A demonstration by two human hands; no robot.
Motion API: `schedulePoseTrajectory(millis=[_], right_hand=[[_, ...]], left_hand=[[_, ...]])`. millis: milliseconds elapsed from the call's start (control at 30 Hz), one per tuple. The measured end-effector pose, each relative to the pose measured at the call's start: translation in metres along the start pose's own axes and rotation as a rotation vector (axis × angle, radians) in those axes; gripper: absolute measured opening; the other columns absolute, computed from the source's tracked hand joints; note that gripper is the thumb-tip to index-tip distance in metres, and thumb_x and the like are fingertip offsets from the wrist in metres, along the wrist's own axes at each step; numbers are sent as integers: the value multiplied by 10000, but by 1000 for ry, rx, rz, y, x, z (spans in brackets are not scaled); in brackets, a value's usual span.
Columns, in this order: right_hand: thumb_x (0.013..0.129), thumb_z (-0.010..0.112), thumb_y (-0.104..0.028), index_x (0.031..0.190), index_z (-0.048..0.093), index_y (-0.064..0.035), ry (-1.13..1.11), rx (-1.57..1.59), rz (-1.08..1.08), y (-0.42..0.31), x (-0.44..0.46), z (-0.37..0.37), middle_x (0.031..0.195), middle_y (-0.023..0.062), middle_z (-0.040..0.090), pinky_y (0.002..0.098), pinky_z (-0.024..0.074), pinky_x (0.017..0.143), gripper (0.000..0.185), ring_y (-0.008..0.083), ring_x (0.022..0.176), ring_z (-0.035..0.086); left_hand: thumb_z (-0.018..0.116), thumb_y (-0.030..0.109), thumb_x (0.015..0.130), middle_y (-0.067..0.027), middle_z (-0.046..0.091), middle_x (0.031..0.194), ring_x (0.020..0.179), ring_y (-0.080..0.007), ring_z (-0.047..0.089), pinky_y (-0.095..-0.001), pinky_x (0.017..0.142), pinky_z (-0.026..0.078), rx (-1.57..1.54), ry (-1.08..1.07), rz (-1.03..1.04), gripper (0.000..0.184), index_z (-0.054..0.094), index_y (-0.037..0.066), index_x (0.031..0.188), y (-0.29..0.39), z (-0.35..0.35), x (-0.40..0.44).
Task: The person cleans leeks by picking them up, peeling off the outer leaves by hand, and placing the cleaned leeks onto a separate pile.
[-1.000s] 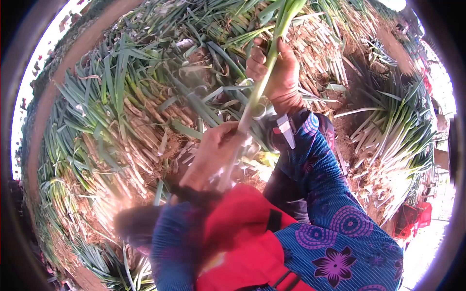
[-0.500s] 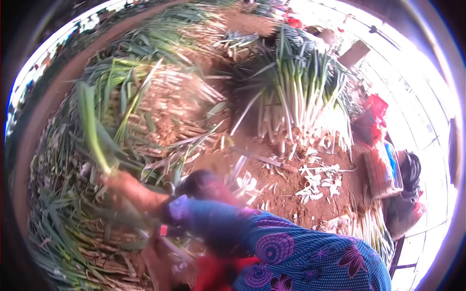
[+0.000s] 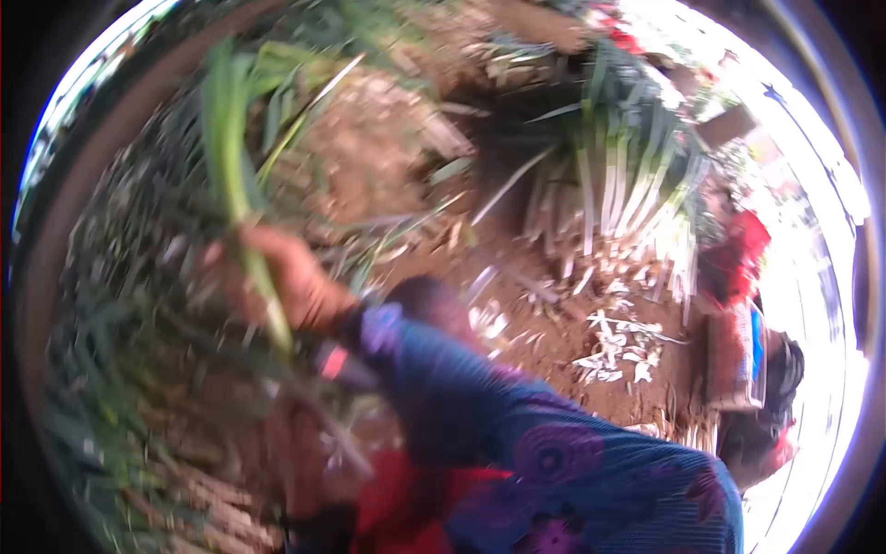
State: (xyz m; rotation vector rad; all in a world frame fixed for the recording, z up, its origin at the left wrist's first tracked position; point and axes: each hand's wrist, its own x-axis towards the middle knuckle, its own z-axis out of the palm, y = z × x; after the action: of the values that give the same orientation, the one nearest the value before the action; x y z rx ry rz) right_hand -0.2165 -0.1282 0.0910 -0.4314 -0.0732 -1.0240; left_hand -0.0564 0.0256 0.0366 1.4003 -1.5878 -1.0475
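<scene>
One long leek (image 3: 237,196), bright green, paler below (blurred).

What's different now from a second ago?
The view has swung right, bringing the white-stalked leek pile nearer the picture's middle. In the picture, the right hand has moved left and down. The left hand's hold is too blurred to tell. Unchanged: the right hand grips a leek.

Wrapped in matt, patterned cloth along the blue sleeve (image 3: 480,388) and in flat red fabric (image 3: 406,503) below. Smooth with a slight sheen on the held green stalk (image 3: 235,185), glossy along the heaped white stems (image 3: 620,198). Thin and papery in the scattered peelings (image 3: 614,349), rough and dusty on the brown soil (image 3: 544,369), plastic-looking on the red object (image 3: 746,242).
</scene>
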Motion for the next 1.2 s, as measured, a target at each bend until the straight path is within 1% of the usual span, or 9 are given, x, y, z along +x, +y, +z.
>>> schedulePoseTrajectory(millis=[67, 100, 200, 433, 533, 667, 767, 933, 1200], right_hand=[[874, 551, -535, 1075, 585, 5, 56, 42, -34, 0, -1, 7, 613, -10, 454, 229, 353, 378, 577, 90, 448, 421], [865, 547, -567, 1070, 588, 1, -7, 66, -33, 3, 3, -3, 646, -16, 463, 225, 351, 376, 605, 84, 448, 425], [904, 494, -529, 1083, 576, 5, -257, 112, -7, 2, 8, -10, 670, 7, 486, 240, 363, 403, 569, 77, 438, 402], [905, 499, -542, 1153, 547, 12, -285, 105, 60, 16, 8, -11, 672, 34, 464, 270, 366, 469, 608, 133, 496, 431], [905, 496, -542, 1162, 545, -7, 141, -98, -18, 23, 4, 13, 722, 59, 517, 276, 409, 536, 596, 163, 563, 479], [939, 492, -411, 1132, 535, -34, 405, -315, -48, 28, 11, -12, 821, 80, 562, 328, 454, 618, 426, 195, 684, 521], [961, 453, -349, 1112, 519, -34, 348, -264, -72, 31, 8, -19, 833, 83, 567, 337, 456, 647, 356, 200, 708, 530], [967, 441, -346, 1112, 521, -23, 283, -255, -118, 32, 8, -11, 841, 97, 577, 350, 464, 675, 363, 225, 728, 558], [883, 601, -419, 1122, 560, -9, 57, -70, -94, 32, 10, -8, 851, 118, 621, 386, 485, 736, 476, 267, 772, 589]], left_hand=[[467, 101, 849, -59, 598, 880, 812, -130, 534, -272, 712, 449, -83, -66, -144, 200, 586, 0, 974, 39, -6, 0], [460, 116, 880, -34, 593, 874, 787, -116, 512, -266, 700, 437, -40, -87, -53, 169, 576, 21, 956, 37, -8, -3], [459, 190, 951, -28, 602, 893, 814, -103, 528, -262, 718, 444, -136, -12, 0, 238, 588, 16, 1050, 26, -6, -13], [612, 204, 932, -5, 620, 914, 823, -78, 552, -210, 730, 441, -689, 48, -207, 300, 593, 23, 1171, 48, 0, -7], [640, 178, 916, 14, 619, 913, 818, -63, 540, -205, 725, 428, -803, 182, -243, 275, 612, 21, 1140, 40, 6, -6], [663, 171, 903, 20, 627, 854, 727, -45, 528, -188, 640, 413, -756, 293, -180, 193, 657, 21, 1024, 19, 7, 2], [604, 147, 916, 28, 606, 793, 691, -44, 527, -195, 595, 406, -832, 295, -332, 182, 647, -4, 1009, 21, 5, 2], [582, 168, 931, 23, 590, 755, 608, -40, 496, -190, 523, 376, -807, 375, -222, 184, 641, -3, 963, 4, 17, 7], [534, 150, 961, 1, 571, 716, 599, -75, 529, -206, 529, 431, -911, 457, -293, 150, 582, 32, 883, 10, 11, 7]])
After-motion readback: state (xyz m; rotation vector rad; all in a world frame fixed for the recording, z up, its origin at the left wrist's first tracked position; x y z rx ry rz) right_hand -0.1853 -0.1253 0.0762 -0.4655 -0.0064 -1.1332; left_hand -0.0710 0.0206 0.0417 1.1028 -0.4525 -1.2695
